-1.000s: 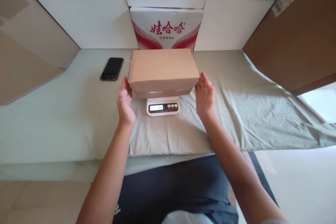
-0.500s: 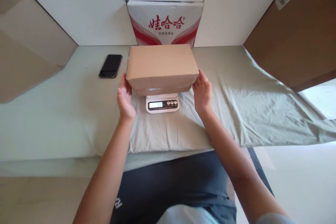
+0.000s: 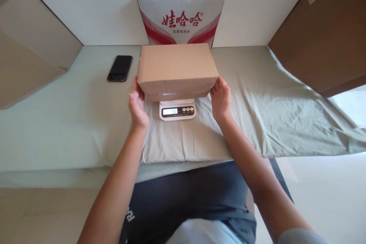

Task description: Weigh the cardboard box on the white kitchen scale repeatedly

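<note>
Behind cardboard box: carton marked 娃哈哈

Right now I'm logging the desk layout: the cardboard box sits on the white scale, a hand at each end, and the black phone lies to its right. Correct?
Not quite. In the head view the black phone lies left of the cardboard box, not right. The box does sit on the white scale, with the left hand and right hand at its ends.

Single head-worn view: we look forward and down from seated wearer's eye level, close over own forearms and lap, facing cloth-covered desk and white wall panels behind. No second view shares scene.
</note>
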Available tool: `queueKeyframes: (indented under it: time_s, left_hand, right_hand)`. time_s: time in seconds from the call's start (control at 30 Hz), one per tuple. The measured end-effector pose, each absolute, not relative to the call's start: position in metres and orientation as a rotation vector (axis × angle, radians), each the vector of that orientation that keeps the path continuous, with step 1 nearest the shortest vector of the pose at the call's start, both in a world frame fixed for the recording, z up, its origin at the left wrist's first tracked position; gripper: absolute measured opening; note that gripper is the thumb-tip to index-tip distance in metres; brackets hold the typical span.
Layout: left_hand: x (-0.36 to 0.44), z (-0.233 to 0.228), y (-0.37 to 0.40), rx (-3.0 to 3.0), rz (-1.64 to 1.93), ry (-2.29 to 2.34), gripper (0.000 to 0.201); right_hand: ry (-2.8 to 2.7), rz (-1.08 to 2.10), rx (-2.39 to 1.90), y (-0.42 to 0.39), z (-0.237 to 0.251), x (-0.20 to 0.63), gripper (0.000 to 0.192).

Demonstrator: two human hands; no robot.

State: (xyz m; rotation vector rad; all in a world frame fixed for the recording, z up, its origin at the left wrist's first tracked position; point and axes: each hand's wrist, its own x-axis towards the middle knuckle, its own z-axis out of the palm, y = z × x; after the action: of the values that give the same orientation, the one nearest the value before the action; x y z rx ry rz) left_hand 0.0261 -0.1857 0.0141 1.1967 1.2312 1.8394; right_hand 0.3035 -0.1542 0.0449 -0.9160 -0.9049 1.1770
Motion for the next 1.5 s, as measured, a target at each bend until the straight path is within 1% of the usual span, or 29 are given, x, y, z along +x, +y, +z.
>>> queueKeyframes:
  time_s: [0.17, 0.5, 0.63, 0.77, 0.83, 1.0, 1.17, 1.27, 1.4, 1.5]
  left_hand:
    - [0.032, 0.022, -0.189, 1.194, 1.794, 1.218, 0.108]
    - [0.036, 0.024, -0.191, 1.141, 1.794, 1.161, 0.115]
    - [0.036, 0.022, -0.191, 1.096, 1.788, 1.16, 0.106]
    - [0.037, 0.022, -0.192, 1.106, 1.784, 1.148, 0.1]
    - [0.038, 0.022, -0.192, 1.118, 1.777, 1.149, 0.099]
    - [0.038, 0.023, -0.192, 1.133, 1.762, 1.144, 0.099]
    - [0.037, 0.022, -0.192, 1.152, 1.757, 1.119, 0.1]
    - [0.036, 0.022, -0.192, 1.145, 1.753, 1.129, 0.099]
    - [0.037, 0.025, -0.193, 1.146, 1.758, 1.116, 0.095]
    - [0.039, 0.027, -0.194, 1.141, 1.764, 1.078, 0.09]
  right_hand:
    - [-0.965, 1.139, -0.906, -0.158, 0.046, 0.301, 0.088]
    - [-1.093, 1.144, -0.885, -0.168, 0.051, 0.299, 0.088]
    - [-1.112, 1.14, -0.859, -0.17, 0.051, 0.297, 0.088]
    - [-1.164, 1.104, -0.825, -0.169, 0.049, 0.297, 0.079]
    - [-1.192, 1.078, -0.813, -0.169, 0.049, 0.296, 0.078]
    - [-1.219, 1.053, -0.845, -0.169, 0.052, 0.295, 0.083]
    - [-1.236, 1.051, -0.825, -0.166, 0.05, 0.295, 0.08]
    - [-1.238, 1.056, -0.828, -0.168, 0.052, 0.295, 0.079]
    - [-1.276, 1.054, -0.823, -0.177, 0.059, 0.293, 0.071]
    - [-1.273, 1.041, -0.857, -0.18, 0.058, 0.29, 0.073]
